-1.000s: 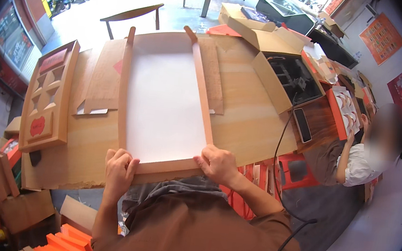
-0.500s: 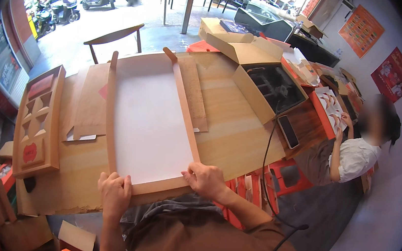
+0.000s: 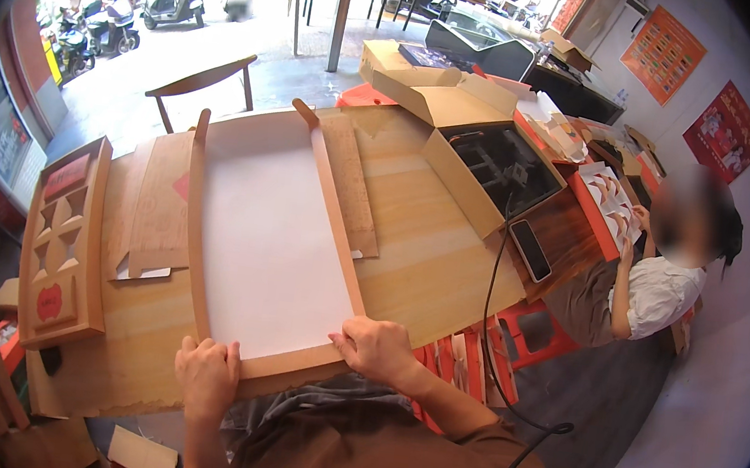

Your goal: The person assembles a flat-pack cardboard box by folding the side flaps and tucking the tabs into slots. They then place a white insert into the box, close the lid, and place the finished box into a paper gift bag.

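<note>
Near corners of the cardboard tray (image 3: 276, 250) are being handled. Left hand (image 3: 207, 377) is curled over the near-left corner, thumb along the near wall (image 3: 291, 360); right hand (image 3: 371, 349) is mostly closed, near-right corner pinched between thumb and fingers. Both corners should probably be pressed evenly, with the wall kept square and creases pinched sharp; light force is advised, since thin board could be buckled. The side walls should not be pulled outward. Tray is laid lengthwise on the worktop (image 3: 431, 268), near end at its front edge. White inside, brown walls; long sides raised, end tabs (image 3: 305, 113) angled up at the far corners. Whether the far wall is folded cannot be told.
</note>
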A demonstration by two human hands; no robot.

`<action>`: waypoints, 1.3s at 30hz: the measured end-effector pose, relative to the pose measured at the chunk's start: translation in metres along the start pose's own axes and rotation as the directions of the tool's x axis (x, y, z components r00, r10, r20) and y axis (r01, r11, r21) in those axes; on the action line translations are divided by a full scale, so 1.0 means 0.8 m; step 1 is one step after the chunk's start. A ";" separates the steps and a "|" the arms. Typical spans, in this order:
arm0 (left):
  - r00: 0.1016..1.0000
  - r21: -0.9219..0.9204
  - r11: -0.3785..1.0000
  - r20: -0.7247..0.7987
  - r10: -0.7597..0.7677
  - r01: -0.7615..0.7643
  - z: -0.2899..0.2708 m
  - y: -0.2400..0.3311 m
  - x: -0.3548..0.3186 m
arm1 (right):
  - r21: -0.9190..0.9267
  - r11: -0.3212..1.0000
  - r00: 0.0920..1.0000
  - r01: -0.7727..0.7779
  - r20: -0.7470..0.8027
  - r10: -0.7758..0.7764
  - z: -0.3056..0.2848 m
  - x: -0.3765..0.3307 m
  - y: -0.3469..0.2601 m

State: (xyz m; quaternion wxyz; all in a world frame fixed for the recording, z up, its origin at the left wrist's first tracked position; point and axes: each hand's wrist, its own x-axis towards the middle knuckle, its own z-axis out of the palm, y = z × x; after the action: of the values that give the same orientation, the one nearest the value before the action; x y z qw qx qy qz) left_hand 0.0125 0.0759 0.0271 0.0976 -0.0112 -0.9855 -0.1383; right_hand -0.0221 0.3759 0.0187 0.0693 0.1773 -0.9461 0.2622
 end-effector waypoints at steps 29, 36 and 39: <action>0.979 0.153 0.974 0.094 -0.183 0.168 0.000 0.009 0.018 | 0.028 0.998 0.999 -0.052 0.002 0.052 -0.006 -0.003 -0.006; 0.992 0.243 0.963 -0.001 -0.122 0.119 0.012 0.009 0.013 | -0.013 1.000 0.996 -0.026 0.085 0.027 -0.008 -0.005 -0.002; 0.998 0.209 0.978 0.046 -0.031 0.021 0.009 0.001 0.011 | -0.015 1.000 0.997 -0.014 0.080 0.015 -0.008 -0.004 -0.001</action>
State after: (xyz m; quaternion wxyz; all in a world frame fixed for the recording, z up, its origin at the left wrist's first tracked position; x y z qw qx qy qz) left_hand 0.0023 0.0783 0.0225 0.0724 0.0086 -0.9967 -0.0351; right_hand -0.0181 0.3794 0.0240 0.0308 0.1803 -0.9512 0.2485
